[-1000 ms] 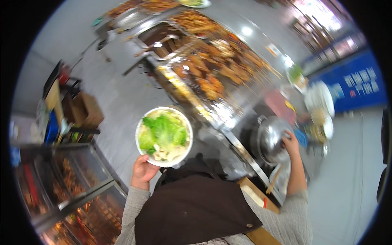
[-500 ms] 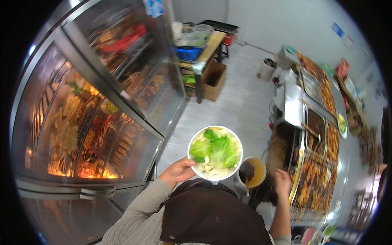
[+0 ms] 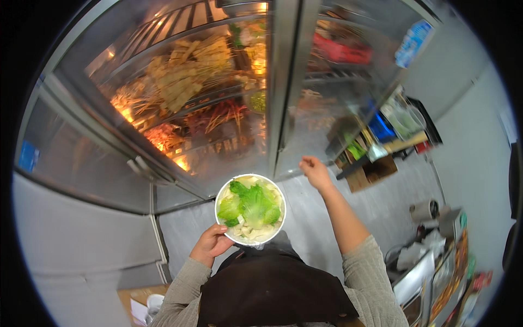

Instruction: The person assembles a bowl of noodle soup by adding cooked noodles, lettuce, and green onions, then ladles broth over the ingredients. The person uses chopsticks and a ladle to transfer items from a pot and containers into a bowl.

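Note:
A round white bowl (image 3: pixel 220 206) is held level in front of my body, gripped at its lower left rim by my left hand (image 3: pixel 211 243), with the thumb over the edge. Green lettuce leaves (image 3: pixel 255 206) lie on top of pale, pasta-like pieces (image 3: pixel 251 231) inside it. Farther out and to the right, my right hand (image 3: pixel 316 171) reaches forward over the floor with its fingers curled in, and nothing shows in it. It is nearest the lower part of a glass-doored cabinet (image 3: pixel 280 98), apart from it.
Behind the cabinet's glass, skewered food (image 3: pixel 190 71) fills lit shelves. A door handle (image 3: pixel 143 168) juts out at its lower left. On the right stand a table with tubs (image 3: pixel 406 117), a cardboard box (image 3: pixel 373 173), a bin (image 3: pixel 424 210) and a metal cooking counter (image 3: pixel 417 275).
The view has turned left toward the cabinet, and the counter has shifted to the lower right. My right hand has swung forward from beside the counter. The bowl stays in my left hand.

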The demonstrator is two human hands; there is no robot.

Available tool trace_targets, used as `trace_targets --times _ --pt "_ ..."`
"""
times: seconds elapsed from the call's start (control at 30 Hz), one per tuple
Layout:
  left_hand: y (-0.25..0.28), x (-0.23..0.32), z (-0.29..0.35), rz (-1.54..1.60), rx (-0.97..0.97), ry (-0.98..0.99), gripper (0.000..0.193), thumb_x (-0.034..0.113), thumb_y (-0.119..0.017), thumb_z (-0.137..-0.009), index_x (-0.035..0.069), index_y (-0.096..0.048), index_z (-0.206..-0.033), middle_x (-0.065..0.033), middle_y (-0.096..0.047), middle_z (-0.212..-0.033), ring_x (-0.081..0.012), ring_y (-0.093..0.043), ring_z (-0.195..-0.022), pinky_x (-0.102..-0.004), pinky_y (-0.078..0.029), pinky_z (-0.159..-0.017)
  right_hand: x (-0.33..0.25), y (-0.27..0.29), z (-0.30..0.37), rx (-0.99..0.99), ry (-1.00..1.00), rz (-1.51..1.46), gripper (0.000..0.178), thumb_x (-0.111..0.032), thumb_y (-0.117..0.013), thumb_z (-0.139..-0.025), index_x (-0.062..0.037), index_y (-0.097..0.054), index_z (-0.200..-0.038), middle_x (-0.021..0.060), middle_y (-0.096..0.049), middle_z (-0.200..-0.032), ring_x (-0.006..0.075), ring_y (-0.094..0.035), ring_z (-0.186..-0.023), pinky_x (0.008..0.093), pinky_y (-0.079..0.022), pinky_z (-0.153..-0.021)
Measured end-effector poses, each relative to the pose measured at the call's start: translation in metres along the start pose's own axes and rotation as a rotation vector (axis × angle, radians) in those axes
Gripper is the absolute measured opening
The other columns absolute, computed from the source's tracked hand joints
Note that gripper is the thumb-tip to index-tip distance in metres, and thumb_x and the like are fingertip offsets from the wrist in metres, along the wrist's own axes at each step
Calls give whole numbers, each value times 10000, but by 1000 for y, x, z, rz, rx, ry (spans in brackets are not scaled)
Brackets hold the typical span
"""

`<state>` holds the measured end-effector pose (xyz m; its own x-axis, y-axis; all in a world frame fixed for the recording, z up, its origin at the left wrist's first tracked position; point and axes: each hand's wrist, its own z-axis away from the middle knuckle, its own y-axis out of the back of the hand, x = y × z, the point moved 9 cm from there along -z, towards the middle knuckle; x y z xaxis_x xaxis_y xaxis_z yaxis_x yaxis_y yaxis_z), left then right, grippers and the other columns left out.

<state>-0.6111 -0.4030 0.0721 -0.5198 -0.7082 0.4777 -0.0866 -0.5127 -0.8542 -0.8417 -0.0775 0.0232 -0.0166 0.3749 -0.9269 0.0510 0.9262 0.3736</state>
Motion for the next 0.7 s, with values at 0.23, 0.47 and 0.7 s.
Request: trace_targets --times 0.23,0.47,0.7 --pt "6 -12 51 144 96 -345 762 84 -611 -847 -29 -319 -1541 -213 -424 -1560 -376 -423 -1440 -531 -291 -1232 -5 -40 -148 26 -76 128 576 -378 -740 -856 -13 -632 -1288 187 -712 -1200 323 -668 -1160 396 -505 -1001" --pt "26 -12 57 122 231 -381 798 156 -623 -849 -3 -302 -1563 -208 -414 -1569 -377 -404 -1450 -542 -285 -1227 14 -8 -86 75 49 203 421 -340 -693 -894 -23 -634 -1164 207 -701 -1068 372 -670 -1034 439 -513 -911" --pt "40 20 24 148 162 -318 764 128 -621 -863 -28 -314 -1545 -207 -439 -1551 -364 -438 -1428 -521 -318 -1215 55 75 113 224 2 269 337 -95 -660 -883 28 -543 -1174 262 -649 -1173 406 -644 -1091 463 -522 -896"
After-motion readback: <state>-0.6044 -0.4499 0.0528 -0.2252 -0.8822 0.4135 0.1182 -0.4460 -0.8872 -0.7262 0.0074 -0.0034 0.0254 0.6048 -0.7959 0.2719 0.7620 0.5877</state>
